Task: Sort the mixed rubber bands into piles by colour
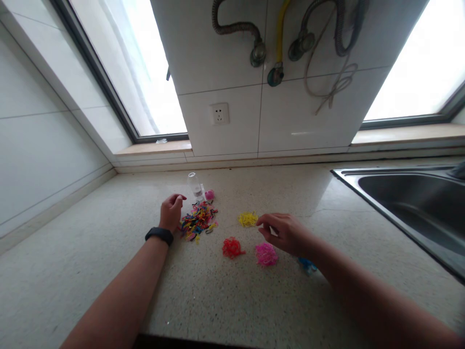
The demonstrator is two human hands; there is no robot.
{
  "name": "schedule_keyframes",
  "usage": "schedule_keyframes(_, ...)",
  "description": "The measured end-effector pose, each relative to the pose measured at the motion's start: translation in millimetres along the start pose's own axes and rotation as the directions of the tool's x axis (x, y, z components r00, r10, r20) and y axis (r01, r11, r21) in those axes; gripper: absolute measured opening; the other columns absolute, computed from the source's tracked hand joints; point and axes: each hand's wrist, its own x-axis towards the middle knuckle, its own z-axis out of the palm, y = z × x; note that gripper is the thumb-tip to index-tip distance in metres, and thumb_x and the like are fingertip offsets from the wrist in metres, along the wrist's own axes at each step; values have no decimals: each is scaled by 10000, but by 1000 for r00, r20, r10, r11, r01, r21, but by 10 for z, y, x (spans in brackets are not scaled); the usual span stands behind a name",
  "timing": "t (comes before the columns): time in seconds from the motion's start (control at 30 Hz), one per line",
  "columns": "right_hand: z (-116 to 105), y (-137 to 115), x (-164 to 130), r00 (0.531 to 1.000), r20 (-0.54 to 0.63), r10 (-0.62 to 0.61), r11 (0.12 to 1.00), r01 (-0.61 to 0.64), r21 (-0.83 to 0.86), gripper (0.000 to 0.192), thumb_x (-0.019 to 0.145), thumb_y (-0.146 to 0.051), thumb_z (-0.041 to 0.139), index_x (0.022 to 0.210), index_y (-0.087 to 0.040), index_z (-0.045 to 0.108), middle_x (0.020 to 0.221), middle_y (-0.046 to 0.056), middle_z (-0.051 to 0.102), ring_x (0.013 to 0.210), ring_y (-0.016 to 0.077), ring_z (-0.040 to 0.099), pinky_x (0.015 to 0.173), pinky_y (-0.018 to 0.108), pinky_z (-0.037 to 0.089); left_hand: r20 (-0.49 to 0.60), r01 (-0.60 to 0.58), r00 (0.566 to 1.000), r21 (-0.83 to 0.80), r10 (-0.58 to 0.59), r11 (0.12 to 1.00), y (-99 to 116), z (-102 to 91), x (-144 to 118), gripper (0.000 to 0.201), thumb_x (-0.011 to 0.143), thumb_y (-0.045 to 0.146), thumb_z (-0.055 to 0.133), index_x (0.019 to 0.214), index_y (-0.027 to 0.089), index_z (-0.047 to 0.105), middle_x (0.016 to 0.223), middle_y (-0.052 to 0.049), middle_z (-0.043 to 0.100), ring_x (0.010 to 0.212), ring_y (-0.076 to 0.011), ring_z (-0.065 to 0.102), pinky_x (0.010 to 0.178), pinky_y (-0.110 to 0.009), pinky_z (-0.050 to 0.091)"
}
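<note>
A mixed heap of small coloured rubber bands (198,220) lies on the counter. Against its left side rests my left hand (171,212), fingers curled closed, a dark band on the wrist; whatever it might hold is hidden. My right hand (281,231) hovers beside a small pile of yellow rubber bands (247,219), its fingers bent into a loose pinch, too small to tell what is in it. Nearer to me are a red pile (231,247) and a pink pile (266,254). My right forearm partly covers a blue pile (308,265).
Behind the mixed heap stand a clear plastic bottle (194,186) and a pink round object (209,195). A steel sink (348,177) is set into the counter (203,295) at right. The tiled wall carries a socket (220,114), hoses and pipe valves (275,75).
</note>
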Motion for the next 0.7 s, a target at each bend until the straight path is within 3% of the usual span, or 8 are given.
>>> schedule_keyframes(0.17,-10,-139,215,998,-11,58,998,-59,-12,127,905,-223,565,997,-175,639,844,36,666,739,133,576,709,250,407,1,8,1000,-34,-8,999,-61,2,37,316,825,393,472,808,153,675,603,12,496,564,-142,462,531,-240,372)
schedule_keyframes(0.43,389,-330,853,947,274,167,974,-116,-192,181,891,-315,604,958,-185,709,986,86,720,945,209,636,797,292,431,42,6,999,-45,-4,999,-78,5,47,313,812,391,485,811,150,684,608,12,507,549,-137,455,520,-239,363)
schedule_keyframes(0.7,678,-377,1193,909,372,189,932,-47,-360,274,903,-389,575,984,-163,706,1055,127,719,966,252,661,760,303,489,49,-2,999,-43,4,999,-61,-1,46,309,820,375,476,828,145,684,628,3,517,580,-144,471,533,-241,371)
